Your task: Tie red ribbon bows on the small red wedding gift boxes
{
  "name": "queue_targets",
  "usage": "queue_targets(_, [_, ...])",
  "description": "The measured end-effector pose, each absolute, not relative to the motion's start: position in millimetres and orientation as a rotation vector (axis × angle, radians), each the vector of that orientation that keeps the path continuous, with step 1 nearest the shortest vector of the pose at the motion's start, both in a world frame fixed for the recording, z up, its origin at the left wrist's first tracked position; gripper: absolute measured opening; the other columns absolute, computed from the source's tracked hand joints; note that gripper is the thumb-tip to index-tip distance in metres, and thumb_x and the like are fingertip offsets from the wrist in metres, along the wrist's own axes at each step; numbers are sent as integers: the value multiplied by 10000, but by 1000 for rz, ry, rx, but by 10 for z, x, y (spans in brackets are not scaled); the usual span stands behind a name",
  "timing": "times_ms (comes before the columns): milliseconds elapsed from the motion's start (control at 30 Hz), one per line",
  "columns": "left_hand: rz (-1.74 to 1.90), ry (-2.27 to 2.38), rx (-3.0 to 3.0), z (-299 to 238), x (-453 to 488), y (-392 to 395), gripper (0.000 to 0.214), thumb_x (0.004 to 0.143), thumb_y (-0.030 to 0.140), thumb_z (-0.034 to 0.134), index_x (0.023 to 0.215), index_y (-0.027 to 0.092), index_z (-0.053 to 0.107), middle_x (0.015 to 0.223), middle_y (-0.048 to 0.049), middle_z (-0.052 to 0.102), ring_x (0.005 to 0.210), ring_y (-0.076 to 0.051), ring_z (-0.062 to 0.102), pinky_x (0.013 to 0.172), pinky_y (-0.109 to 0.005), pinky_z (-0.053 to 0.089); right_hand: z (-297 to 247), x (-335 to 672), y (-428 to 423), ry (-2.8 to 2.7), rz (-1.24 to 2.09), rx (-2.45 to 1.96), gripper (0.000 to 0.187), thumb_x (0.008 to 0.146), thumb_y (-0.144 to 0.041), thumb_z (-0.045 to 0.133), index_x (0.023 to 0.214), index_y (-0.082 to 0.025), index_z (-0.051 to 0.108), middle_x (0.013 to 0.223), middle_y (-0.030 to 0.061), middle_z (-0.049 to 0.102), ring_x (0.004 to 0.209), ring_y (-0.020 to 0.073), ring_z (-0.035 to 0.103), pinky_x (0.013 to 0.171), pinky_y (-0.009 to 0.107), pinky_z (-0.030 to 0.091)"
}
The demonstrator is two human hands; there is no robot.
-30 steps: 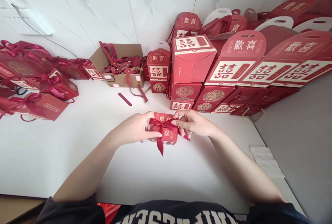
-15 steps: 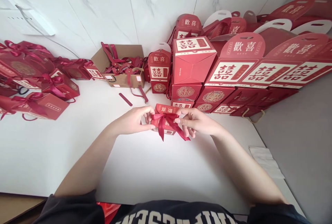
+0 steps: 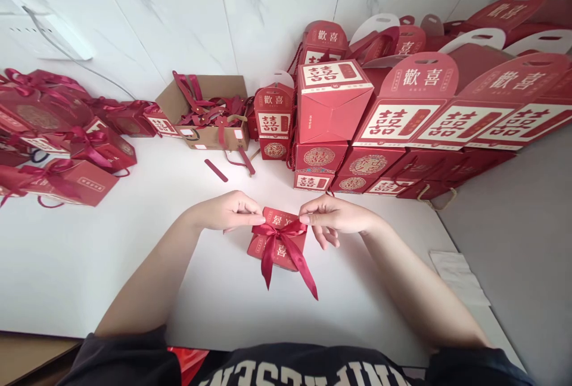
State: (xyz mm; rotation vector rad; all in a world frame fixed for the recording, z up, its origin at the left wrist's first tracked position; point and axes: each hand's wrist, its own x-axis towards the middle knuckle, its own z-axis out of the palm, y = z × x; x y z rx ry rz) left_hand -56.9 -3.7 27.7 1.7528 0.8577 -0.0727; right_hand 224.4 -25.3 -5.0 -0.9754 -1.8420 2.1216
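A small red gift box (image 3: 256,248) with pale printed characters sits on the white table in front of me. Tied across it is a dark red satin ribbon bow (image 3: 279,233), its two tails trailing toward me. My left hand (image 3: 231,210) is closed, thumb and finger pinched at the bow's left loop by the box's upper left edge. At the opposite side, my right hand (image 3: 337,217) pinches the right loop between thumb and forefinger, the other fingers curled loosely below.
Stacked red gift boxes (image 3: 397,121) fill the right back. An open cardboard box (image 3: 214,137) of ribbon pieces stands against the tiled wall. More boxes with bows (image 3: 84,182) lie at the left. A loose dark red strip (image 3: 216,170) and white paper (image 3: 459,276) rest on the table.
The gift box has come nearer to me and tipped so more of its top shows. The ribbon tails now hang lower, and both hands have shifted to the bow's loops.
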Motion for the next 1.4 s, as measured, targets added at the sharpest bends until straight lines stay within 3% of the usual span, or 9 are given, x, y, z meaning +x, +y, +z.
queue_targets(100, [-101,787,1683,235,-587,-11,278,851,390,612,716,146,605,450,36,478,394,-76,441,415,-188,327,-93,2249,-231,-1902,2126,-954,369,857,-524,605,823,-157,597,532,-15,672,359,66,539,374,152,380])
queue_targets(233, [-109,714,1564,162,-560,1,229,733,332,750,799,151,626,679,-20,655,579,-132,603,545,-221,479,-137,2236,-234,-1916,2134,-926,358,851,-515,616,810,-162,578,500,-36,639,368,63,535,393,150,386])
queue_targets(567, [-51,630,1475,-20,-558,82,386,670,254,796,606,162,427,605,35,567,545,-98,557,511,-199,445,-188,2235,-237,-1897,2148,-916,352,843,-512,626,794,-170,559,477,-51,598,395,73,544,395,149,394])
queue_targets(700, [-43,616,1457,-59,-583,106,328,681,273,793,636,155,490,630,16,599,545,-106,587,512,-201,470,-151,2241,-236,-1889,2123,-942,357,839,-518,629,822,-165,581,509,-38,621,398,74,548,401,156,398])
queue_targets(833, [19,632,1460,-52,-619,135,243,770,355,723,737,145,607,658,-34,665,553,-134,632,529,-221,506,-33,2323,-233,-1799,1878,-1058,395,858,-542,594,1019,-182,576,612,-22,678,394,70,549,397,159,384])
queue_targets(900, [65,654,1460,-40,-624,146,248,816,377,675,756,144,615,624,-42,674,519,-134,629,505,-216,499,23,2367,-250,-1830,1811,-1156,430,871,-581,546,991,-171,598,564,-20,660,382,77,542,400,168,399])
queue_targets(1033, [102,681,1444,-27,-608,147,281,843,403,636,743,142,603,583,-45,673,483,-137,627,466,-208,482,38,2336,-341,-2137,2013,-1184,520,858,-625,519,848,-134,690,500,1,632,345,73,508,390,176,406])
queue_targets(1300, [140,802,1535,-40,-571,129,356,840,395,637,619,151,501,458,7,588,402,-90,532,438,-181,414,-72,2247,-392,-2324,2218,-892,315,815,-427,662,852,-124,740,455,-42,567,359,43,446,399,147,363])
queue_targets(1400, [229,878,1562,-60,-574,136,391,824,394,655,581,151,469,421,25,543,369,-66,472,409,-169,363,-51,2273,-384,-2331,2234,-914,349,821,-457,651,868,-123,740,472,-32,583,376,52,480,417,155,380])
